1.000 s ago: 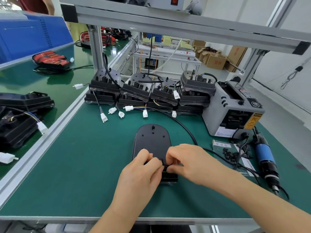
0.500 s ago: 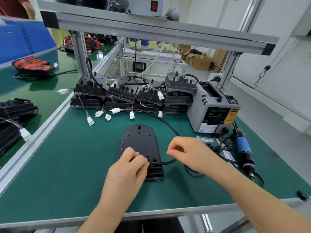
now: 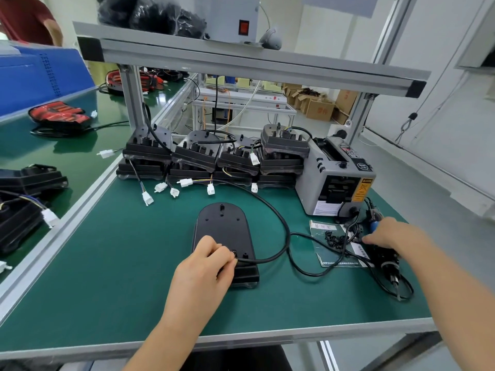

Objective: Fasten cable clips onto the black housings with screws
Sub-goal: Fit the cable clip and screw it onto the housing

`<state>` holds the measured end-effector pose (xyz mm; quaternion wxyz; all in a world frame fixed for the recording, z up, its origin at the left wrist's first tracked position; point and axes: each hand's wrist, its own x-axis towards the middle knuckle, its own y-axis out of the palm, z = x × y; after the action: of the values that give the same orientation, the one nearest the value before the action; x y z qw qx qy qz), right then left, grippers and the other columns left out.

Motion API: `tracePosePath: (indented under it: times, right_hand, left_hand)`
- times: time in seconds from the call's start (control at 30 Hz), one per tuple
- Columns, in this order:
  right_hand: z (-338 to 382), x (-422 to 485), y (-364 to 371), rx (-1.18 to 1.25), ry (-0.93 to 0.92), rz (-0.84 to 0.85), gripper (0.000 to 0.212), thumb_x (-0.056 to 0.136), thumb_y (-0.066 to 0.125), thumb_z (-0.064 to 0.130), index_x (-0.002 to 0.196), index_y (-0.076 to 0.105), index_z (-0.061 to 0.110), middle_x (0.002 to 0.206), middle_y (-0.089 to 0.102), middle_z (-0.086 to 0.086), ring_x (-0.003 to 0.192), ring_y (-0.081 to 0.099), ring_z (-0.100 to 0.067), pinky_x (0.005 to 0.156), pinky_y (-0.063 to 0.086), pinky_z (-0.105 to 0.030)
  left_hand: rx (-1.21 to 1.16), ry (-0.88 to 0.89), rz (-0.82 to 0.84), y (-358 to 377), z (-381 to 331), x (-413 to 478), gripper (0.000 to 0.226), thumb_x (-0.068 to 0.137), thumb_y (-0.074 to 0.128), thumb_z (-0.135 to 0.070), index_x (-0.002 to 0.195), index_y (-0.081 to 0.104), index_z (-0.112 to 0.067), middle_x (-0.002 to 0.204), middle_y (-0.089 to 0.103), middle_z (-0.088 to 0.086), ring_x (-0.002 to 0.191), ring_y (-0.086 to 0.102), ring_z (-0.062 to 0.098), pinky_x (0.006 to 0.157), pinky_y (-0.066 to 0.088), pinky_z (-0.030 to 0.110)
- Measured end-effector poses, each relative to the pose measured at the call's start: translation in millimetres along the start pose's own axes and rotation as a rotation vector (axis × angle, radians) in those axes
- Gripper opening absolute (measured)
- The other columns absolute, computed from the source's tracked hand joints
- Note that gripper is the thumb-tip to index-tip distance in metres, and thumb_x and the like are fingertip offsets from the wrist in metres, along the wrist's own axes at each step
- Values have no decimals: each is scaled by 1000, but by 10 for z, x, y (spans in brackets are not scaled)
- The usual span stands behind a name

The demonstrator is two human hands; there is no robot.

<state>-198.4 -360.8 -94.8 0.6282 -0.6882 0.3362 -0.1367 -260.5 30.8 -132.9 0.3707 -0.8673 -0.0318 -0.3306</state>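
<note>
A black oval housing [image 3: 221,226] lies flat on the green mat in front of me. My left hand [image 3: 205,266] rests on its near end, fingertips pinching the black cable [image 3: 284,231] and a small clip where the cable leaves the housing. My right hand [image 3: 388,232] lies far right on the electric screwdriver [image 3: 385,259], fingers curled over its blue and black body; the driver still lies on the mat. A pile of small black screws [image 3: 333,239] sits on a paper sheet [image 3: 329,259] just left of that hand.
Stacked black housings [image 3: 211,156] with white connectors line the back of the mat. A grey tape dispenser [image 3: 336,180] stands at the back right. An aluminium frame post [image 3: 132,100] and shelf rise behind. More housings [image 3: 24,199] lie on the left bench.
My right hand left the housing and moved right onto the screwdriver. My left hand stays on the housing's near end holding the cable. The camera view shifted left.
</note>
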Motion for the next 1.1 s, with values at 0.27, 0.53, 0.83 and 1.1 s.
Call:
tracePosePath:
  times: [0.27,0.53,0.83,1.1]
  right_hand:
    - [-75,-51,-52,547,2,182,20,85,63,20,93,52,6,95,59,-19,77,61,-33,64,51,-35]
    - [-296,-453,-289,1697,54,267,31,85,66,25,100,48,4,73,55,-15,38,57,-19,37,51,-27]
    - [442,-1162,-587,2394,-329,327,35,79,70,33,100,54,10,74,67,-5,60,64,-13,51,55,-24]
    - [1418,-1387,-729,2474,-543,255,30,81,70,23,100,50,11,65,58,-3,53,55,-13,54,52,-24]
  left_hand:
    - [4,-9,-14,8,7,-1,18,78,74,-7,69,58,-12,75,44,-5,56,50,14,47,46,29]
    - [26,0,-17,14,6,5,20,77,75,-7,68,57,-12,74,43,-4,52,35,10,45,40,21]
    - [5,8,-3,24,39,-1,20,79,73,-7,68,57,-11,74,43,-4,60,57,15,47,47,28]
    - [1,13,22,29,54,4,20,79,72,-5,68,57,-9,75,45,-1,72,65,23,47,49,36]
